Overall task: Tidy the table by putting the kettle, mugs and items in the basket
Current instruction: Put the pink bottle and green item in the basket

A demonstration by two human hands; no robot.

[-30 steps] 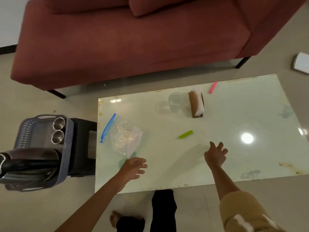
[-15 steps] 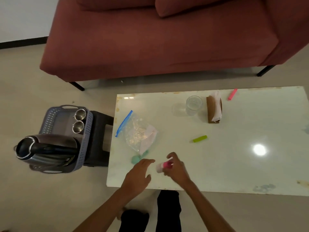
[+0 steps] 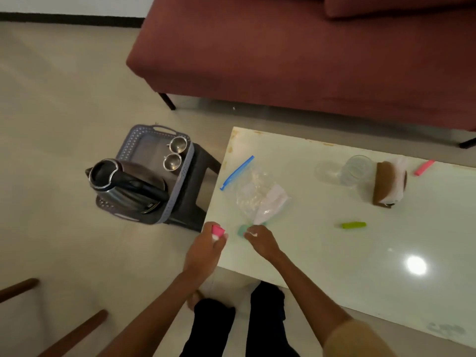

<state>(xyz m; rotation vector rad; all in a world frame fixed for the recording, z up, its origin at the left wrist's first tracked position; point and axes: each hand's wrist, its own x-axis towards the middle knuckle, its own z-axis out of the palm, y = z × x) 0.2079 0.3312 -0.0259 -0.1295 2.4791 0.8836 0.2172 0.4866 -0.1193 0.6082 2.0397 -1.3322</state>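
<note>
Pinching hand: the left hand, fingers clamped round a pink-capped tube, over the bench corner at its seven o'clock.
Right hand: fingers curled at a teal lump by the near end of the bag; grasp or mere touch, I cannot tell.
Basket: on a dark stool, off the bench at nine o'clock.
Kettle: in the basket, at its six o'clock end.
Mugs: two, steel, upright, in the basket at two o'clock.
Bag: clear, blue zip, flat on the bench, twelve o'clock of the right hand.
Far bench: glass, tissue holder and pink stick in a row towards one o'clock; green stick nearer me.
</note>
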